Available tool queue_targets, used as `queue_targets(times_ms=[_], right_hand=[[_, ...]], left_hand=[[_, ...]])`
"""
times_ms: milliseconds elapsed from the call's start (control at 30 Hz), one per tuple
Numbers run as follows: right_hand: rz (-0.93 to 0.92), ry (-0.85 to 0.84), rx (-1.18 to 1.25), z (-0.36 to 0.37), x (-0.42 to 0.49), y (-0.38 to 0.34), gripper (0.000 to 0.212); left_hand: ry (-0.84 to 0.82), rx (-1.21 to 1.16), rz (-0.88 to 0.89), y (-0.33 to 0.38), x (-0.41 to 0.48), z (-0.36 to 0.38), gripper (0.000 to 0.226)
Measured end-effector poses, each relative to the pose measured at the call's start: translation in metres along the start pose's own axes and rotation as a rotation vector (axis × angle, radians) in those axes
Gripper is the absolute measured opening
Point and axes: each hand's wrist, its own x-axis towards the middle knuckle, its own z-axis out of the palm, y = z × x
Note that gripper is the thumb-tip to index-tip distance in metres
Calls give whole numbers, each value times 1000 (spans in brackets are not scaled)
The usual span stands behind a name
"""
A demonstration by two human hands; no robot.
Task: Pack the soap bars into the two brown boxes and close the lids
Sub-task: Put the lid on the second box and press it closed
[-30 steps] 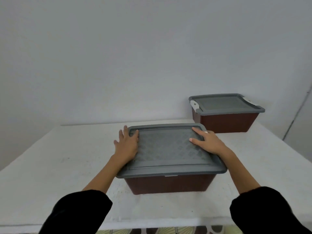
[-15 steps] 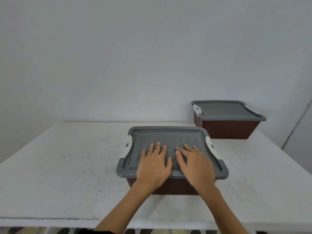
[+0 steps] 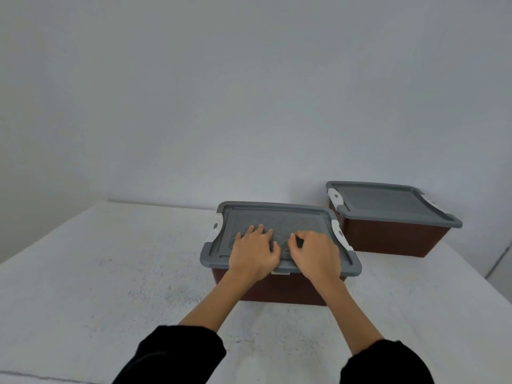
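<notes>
The near brown box [image 3: 277, 291] is a rectangular tub of smooth, dark red-brown plastic that stands at the middle of the desk [image 3: 110, 273]. Its grey lid [image 3: 277, 217] sits flat on top, with rounded corners, a raised rim and a sunken panel of fine embossed pattern. A white latch [image 3: 216, 225] sits on each short side of the lid. Just under the front rim shows a small pale tag [image 3: 279, 272] — too small to read.

The far brown box [image 3: 388, 238] has the same make and the same kind of grey cover [image 3: 382, 202] with white clips [image 3: 335, 196]. It stands behind and to the right of the near one, close to the plain pale wall [image 3: 249, 92], and its cover is also on. The closed lids hide what is inside both boxes.

The desk top is white, matt and rough, flecked with dark scuffs.

The left hand [image 3: 253, 252] lies palm down on the near lid, its fingers [image 3: 260, 230] straight and slightly apart, touching the patterned panel. The right hand [image 3: 315, 253] rests beside it on the same lid. Its fingertips [image 3: 300, 236] are bent inward and blurred, and hold nothing — how tightly they curl cannot be told. Black sleeves [image 3: 177, 356] cover both arms up to the forearm.
</notes>
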Motion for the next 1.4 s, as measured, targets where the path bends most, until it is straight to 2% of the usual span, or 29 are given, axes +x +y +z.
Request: queue_targets(times_ms=[733, 1033, 1233, 1300, 1400], right_hand=[[-14, 41, -54, 72, 153, 13, 37], [-38, 50, -70, 81, 166, 17, 34], [-37, 80, -60, 81, 159, 17, 33], [-51, 65, -59, 85, 152, 20, 37], [-76, 22, -110, 91, 126, 24, 61]], left_hand=[[-2, -32, 33, -36, 164, 16, 47], [34, -18, 48, -43, 180, 22, 45], [70, -17, -5, -42, 174, 24, 47], [32, 24, -46, -42, 170, 28, 49], [72, 67, -64, -37, 153, 32, 49]])
